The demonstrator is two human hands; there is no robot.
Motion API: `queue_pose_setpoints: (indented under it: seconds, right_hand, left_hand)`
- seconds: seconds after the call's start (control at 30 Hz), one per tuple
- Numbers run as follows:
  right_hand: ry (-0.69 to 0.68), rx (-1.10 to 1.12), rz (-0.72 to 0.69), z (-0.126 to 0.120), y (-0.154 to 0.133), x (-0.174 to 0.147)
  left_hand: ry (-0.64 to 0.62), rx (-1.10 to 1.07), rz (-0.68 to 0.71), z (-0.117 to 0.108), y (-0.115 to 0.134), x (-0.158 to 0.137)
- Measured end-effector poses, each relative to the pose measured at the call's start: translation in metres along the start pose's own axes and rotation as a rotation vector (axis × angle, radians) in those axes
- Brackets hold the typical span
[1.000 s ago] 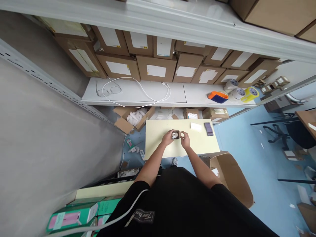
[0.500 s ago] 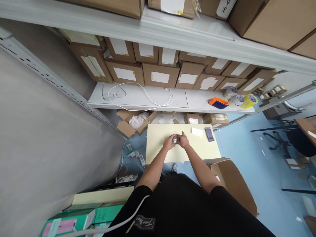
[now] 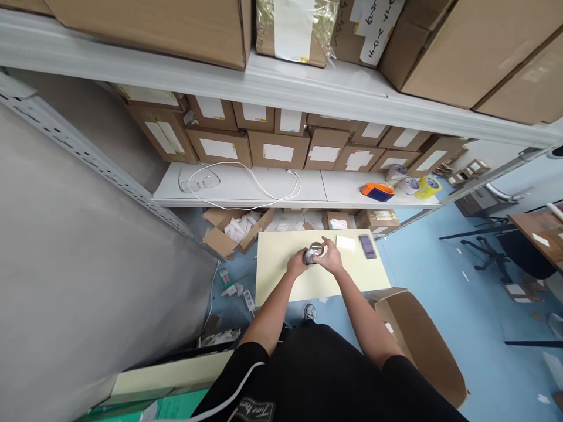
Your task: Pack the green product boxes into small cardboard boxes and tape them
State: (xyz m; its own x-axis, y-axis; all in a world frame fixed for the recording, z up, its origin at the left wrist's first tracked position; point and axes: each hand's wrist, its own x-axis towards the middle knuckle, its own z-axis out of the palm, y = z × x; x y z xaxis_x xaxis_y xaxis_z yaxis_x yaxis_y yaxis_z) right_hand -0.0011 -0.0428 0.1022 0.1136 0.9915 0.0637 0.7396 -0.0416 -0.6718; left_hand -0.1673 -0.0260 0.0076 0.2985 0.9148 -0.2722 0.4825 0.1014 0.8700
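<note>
The right hand has changed its hold since a second ago: fingers that sat along the side of the small item have spread, thumb low against it, index finger up toward the tabletop's far edge. The item's opening, squarish earlier, now looks rounded, and a pale grey side shows. The wearer's view has tipped up, bringing in more upper-shelf cartons and losing much of the green boxes.

Silver-grey held item, plain pale-yellow bench; from the bench, yellow tape roll at two o'clock, blue floor at three
</note>
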Motion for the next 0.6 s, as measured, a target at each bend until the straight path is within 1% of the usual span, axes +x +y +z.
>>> queue_pose_setpoints:
  seconds: [0.1, 0.2, 0.3, 0.43, 0.5, 0.53, 0.6]
  right_hand:
    - [0.074, 0.144, 0.006, -0.032, -0.027, 0.004]
    - [0.176, 0.311, 0.005, -0.063, -0.048, 0.011]
    - [0.228, 0.43, 0.035, -0.086, -0.058, 0.017]
    - [0.239, 0.476, 0.081, -0.105, -0.062, 0.018]
    - [0.241, 0.478, 0.086, -0.114, -0.06, 0.015]
    - [0.24, 0.481, 0.084, -0.118, -0.059, 0.013]
    - [0.237, 0.486, 0.078, -0.125, -0.056, 0.01]
  left_hand:
    - [0.018, 0.08, 0.0, 0.002, -0.001, -0.002]
    - [0.019, 0.161, 0.013, 0.002, 0.001, -0.005]
    - [-0.015, 0.313, -0.002, -0.001, 0.009, -0.007]
    - [-0.072, 0.527, -0.037, -0.014, 0.03, -0.014]
    - [-0.053, 0.532, -0.024, -0.025, 0.046, -0.02]
    - [-0.036, 0.486, -0.007, -0.031, 0.055, -0.023]
    - [0.014, 0.288, 0.058, -0.041, 0.079, -0.032]
